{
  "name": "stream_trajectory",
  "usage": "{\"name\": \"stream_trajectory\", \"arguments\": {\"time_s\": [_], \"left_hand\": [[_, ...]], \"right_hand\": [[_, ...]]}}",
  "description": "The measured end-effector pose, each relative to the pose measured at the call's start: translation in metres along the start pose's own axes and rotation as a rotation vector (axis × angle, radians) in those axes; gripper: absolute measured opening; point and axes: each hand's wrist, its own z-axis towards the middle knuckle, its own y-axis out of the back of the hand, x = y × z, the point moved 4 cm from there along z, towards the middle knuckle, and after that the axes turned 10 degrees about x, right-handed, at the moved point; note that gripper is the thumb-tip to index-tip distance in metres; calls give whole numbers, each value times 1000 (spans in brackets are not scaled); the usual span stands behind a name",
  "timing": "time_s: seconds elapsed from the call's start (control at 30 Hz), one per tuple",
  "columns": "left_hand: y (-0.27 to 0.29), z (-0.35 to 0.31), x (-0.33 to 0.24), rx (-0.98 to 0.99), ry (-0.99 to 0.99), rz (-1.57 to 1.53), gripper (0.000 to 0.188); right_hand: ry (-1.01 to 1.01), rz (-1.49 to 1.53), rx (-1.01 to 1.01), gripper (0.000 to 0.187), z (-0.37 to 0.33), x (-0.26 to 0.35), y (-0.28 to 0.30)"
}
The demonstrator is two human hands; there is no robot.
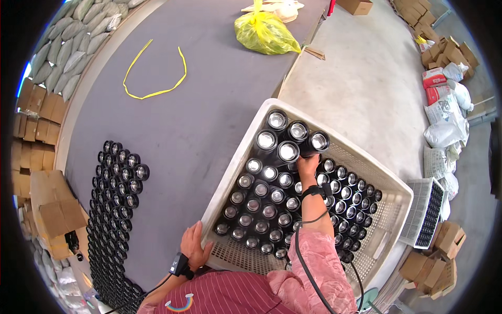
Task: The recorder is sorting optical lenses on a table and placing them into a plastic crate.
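Observation:
A white plastic crate (222, 196) holds many upright black flashlight-like cylinders (269, 211) with shiny round lens ends. Toward its far corner, a few of them (288, 151) stand higher than the others. My right hand (308, 166) reaches in among these, closed against the raised cylinder (318, 141) at the right of that cluster; its fingertips are hidden. At the crate's near left side, my left hand (195, 247) lies on the rim with its fingers stretched out and holds nothing.
On the grey table (172, 131), rows of black cylinders (112, 199) stand at the left. A yellow strip (157, 94) and a tied yellow bag (264, 34) lie farther off. Another crate (421, 212) stands at the right, near cardboard boxes (431, 267) and sacks (444, 118).

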Motion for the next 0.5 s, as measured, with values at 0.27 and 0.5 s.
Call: {"name": "stream_trajectory", "arguments": {"time_s": [0.27, 0.5], "left_hand": [[12, 42, -9, -34, -199, -136, 70], [12, -21, 19, -364, -295, -299, 72]], "right_hand": [[110, 439, 4, 65, 77, -156, 110], [115, -284, 229, 55, -38, -7, 20]]}}
